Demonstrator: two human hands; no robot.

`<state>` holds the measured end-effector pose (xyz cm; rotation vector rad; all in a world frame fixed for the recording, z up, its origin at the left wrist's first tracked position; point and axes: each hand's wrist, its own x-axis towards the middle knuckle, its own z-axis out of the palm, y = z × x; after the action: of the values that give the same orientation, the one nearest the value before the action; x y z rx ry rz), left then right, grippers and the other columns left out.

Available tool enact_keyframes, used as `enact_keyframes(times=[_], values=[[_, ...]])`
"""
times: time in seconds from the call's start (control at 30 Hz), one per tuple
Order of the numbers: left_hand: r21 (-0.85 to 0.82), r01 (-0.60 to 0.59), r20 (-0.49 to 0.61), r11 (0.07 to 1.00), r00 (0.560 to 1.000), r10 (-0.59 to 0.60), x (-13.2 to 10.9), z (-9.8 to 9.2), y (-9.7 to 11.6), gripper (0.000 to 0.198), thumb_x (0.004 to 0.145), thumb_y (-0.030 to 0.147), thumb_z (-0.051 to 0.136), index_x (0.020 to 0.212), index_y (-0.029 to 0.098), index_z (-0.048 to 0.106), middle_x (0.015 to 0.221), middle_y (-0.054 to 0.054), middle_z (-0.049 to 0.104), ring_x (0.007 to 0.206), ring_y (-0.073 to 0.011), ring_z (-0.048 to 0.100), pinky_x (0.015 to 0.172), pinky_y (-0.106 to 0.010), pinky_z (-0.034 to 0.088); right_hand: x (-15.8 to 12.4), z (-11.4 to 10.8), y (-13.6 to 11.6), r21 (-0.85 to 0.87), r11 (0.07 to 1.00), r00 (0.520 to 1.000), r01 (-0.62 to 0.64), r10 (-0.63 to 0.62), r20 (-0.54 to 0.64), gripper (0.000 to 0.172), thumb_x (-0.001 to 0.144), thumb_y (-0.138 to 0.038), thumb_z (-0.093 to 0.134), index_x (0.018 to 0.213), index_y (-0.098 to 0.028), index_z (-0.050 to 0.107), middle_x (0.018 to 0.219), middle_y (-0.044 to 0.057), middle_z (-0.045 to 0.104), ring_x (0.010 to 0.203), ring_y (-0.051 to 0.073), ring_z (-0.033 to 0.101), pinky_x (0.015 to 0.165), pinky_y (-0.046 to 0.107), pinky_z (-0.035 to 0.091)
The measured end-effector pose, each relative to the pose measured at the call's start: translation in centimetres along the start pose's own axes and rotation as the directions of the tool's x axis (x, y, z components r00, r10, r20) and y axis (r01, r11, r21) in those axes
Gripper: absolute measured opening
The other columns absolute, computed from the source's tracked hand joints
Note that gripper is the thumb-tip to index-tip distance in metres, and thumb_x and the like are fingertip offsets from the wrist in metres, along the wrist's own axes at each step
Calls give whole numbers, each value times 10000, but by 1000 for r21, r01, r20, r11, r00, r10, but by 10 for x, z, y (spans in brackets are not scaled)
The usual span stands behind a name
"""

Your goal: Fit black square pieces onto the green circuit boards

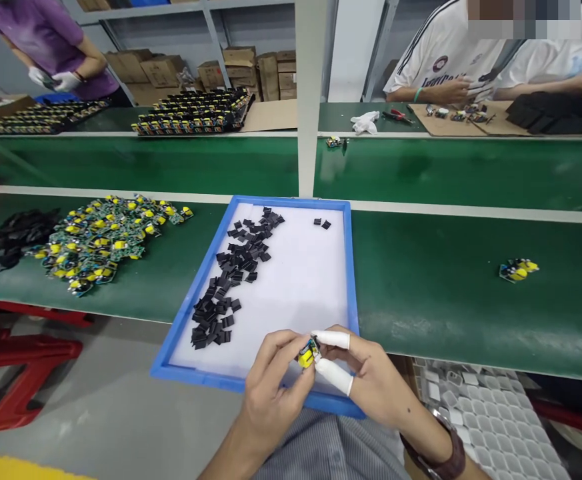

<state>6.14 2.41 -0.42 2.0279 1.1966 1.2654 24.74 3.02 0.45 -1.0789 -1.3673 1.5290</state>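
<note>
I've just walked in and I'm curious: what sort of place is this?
Probably an electronics assembly line: a green conveyor belt, a heap of circuit boards, and the left hand and right hand holding one small board over a blue tray.

The left hand (271, 390) and right hand (373, 380) meet at 6 o'clock, over the near rim of the blue tray (291, 201). Both pinch one small circuit board (308, 352). The right thumb and forefinger wear white finger covers. Black pieces (235, 267) lie in the tray toward 11 o'clock. On the green belt (421, 280), a heap of boards (105, 240) lies at 9 o'clock and a lone board (518, 269) at 3 o'clock.
</note>
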Motion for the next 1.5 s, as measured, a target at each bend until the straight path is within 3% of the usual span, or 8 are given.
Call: enact_keyframes(times=[0.23, 0.4, 0.57, 0.73, 0.87, 1.1, 1.3, 1.5], values=[[-6, -12, -16, 1000, 1000, 12, -8, 0, -5, 549, 873, -27, 653, 1353, 238, 619, 1104, -62, 636, 1015, -183, 678, 887, -309, 613, 5, -1, -3, -118, 990, 995, 78, -69, 77, 259, 948, -207, 677, 1204, -233, 707, 989, 42, 639, 913, 196, 625, 847, 317, 538], [-19, -2, -25, 1000, 1000, 2, -9, 1, -6, 563, 887, -17, 643, 1377, 257, 602, 1102, -69, 649, 1007, -195, 692, 872, -327, 632, 7, 0, -6, -189, 974, 992, 122, -119, 27, 221, 938, -231, 697, 1158, -221, 723, 908, 33, 644, 835, 189, 623, 784, 297, 536], [-20, -1, -39, 1000, 999, 0, -9, 1, -7, 565, 885, -6, 649, 1382, 258, 604, 1102, -71, 657, 1017, -203, 696, 887, -337, 629, 7, -1, 0, -136, 985, 992, 102, -90, 92, 236, 956, -245, 689, 1190, -238, 719, 996, 48, 656, 889, 198, 631, 837, 316, 540], [-24, 22, -31, 999, 999, -23, -10, 1, -7, 554, 893, 2, 643, 1384, 254, 607, 1103, -70, 666, 1015, -203, 702, 870, -327, 630, 4, 1, -1, -202, 971, 991, 132, -129, 25, 245, 961, -240, 687, 1204, -254, 716, 946, 33, 640, 849, 188, 608, 796, 302, 521], [-30, 4, -42, 1000, 999, -5, -9, 0, -6, 572, 879, -24, 648, 1383, 244, 609, 1115, -66, 659, 1032, -192, 694, 895, -311, 617, 5, 3, 0, -146, 981, 990, 128, -119, 70, 262, 968, -234, 685, 1226, -269, 714, 952, 31, 633, 869, 189, 610, 814, 310, 526], [-96, 51, -69, 994, 996, -58, -9, -2, -7, 565, 872, -1, 666, 1370, 263, 630, 1054, -50, 658, 945, -176, 693, 805, -292, 617, 2, 8, 8, -83, 992, 995, 90, -94, -40, 292, 944, -253, 712, 1235, -268, 719, 950, 31, 664, 872, 194, 656, 815, 318, 571], [-139, 123, -53, 983, 990, -132, -12, 1, -10, 545, 880, 34, 680, 1366, 277, 635, 1061, -58, 646, 929, -181, 686, 775, -298, 624, -2, 11, 1, -250, 957, 984, 149, -169, -63, 269, 982, -230, 631, 1237, -241, 715, 942, 52, 690, 843, 199, 654, 787, 320, 569], [-158, 107, -42, 982, 992, -115, -12, 2, -11, 577, 878, 15, 676, 1390, 273, 615, 1036, -46, 631, 891, -160, 683, 758, -282, 623, -1, 13, 3, -250, 958, 984, 139, -162, -75, 218, 977, -188, 612, 1169, -229, 706, 958, 45, 706, 862, 195, 675, 798, 313, 563]])
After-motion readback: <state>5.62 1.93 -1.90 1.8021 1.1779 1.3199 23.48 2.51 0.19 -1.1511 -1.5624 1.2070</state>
